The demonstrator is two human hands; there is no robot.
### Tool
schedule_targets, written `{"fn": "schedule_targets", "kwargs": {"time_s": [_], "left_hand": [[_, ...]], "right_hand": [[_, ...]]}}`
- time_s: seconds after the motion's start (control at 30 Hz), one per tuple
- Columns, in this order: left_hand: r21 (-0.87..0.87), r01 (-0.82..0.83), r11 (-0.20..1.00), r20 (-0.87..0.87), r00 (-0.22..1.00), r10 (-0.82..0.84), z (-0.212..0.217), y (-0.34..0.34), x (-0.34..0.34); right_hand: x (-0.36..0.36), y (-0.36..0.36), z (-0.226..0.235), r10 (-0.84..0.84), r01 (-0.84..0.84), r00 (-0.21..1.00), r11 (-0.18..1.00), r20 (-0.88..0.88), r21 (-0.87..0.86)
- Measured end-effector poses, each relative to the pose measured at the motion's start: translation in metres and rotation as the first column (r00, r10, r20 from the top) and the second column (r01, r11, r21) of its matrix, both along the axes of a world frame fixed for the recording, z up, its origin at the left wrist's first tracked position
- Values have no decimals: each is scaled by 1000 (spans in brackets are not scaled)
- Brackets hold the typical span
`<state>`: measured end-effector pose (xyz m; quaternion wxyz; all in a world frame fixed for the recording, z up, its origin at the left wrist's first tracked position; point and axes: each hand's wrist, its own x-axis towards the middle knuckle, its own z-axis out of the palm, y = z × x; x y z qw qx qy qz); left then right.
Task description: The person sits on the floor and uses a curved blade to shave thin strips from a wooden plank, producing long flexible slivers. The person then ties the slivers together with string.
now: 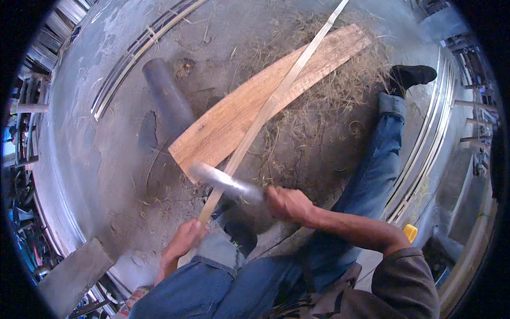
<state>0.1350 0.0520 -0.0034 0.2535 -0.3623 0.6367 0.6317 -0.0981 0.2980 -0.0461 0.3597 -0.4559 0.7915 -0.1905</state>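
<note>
The fingers of the right hand (pixel 287 203) are curled tight around the handle of a blade (pixel 226 183), which is blurred and lies across the strip (pixel 265 111) just above the knees. The fingers of the left hand (pixel 183 240) are bent down onto the near end of the strip, pressing it against the left thigh; whether they wrap fully around it cannot be told.

The floor (pixel 95 159) is grey concrete, cracked and dusty, and fills most of the view. On it lies a wide plank (pixel 234 114) of brown grained wood, running from near the knees up and to the right. The strip, long, thin and pale, lies slantwise on top of the plank, touching it, and reaches from the left hand to the upper edge of the view. Around the far half of the plank spreads a heap of shavings (pixel 329 106), dry and straw-coloured.

The right leg (pixel 372 159), in blue jeans, stretches out to the right of the plank and ends in a dark sock (pixel 411 75) beside the shavings. A dark pipe (pixel 167 95) lies on the floor just left of the plank. More strips (pixel 138 50) lie in a bundle at the upper left, well apart from the hands, and others curve along the right side (pixel 425 170). A grey block (pixel 74 274) sits at the lower left. A small yellow thing (pixel 410 232) shows behind the right elbow.
</note>
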Motion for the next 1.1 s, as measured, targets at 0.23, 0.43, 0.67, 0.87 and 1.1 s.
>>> {"fn": "schedule_targets", "kwargs": {"time_s": [0.23,0.43,0.67,0.87,1.1], "left_hand": [[-20,-33,999,177,984,36,23,-13,39],[63,-74,995,161,985,63,16,-25,72],[-603,54,796,-148,973,-179,-11,8,-5],[-819,215,532,81,961,-263,-18,25,-18],[-826,206,524,87,966,-243,-29,23,2]], "right_hand": [[-102,13,-3,-316,347,923,930,-221,118],[-237,55,-37,-170,301,582,953,-795,17],[-42,13,-41,-80,105,978,986,-193,126],[-85,22,-30,-377,392,897,920,-228,20],[-117,29,-29,-558,532,791,830,-252,-167]]}}
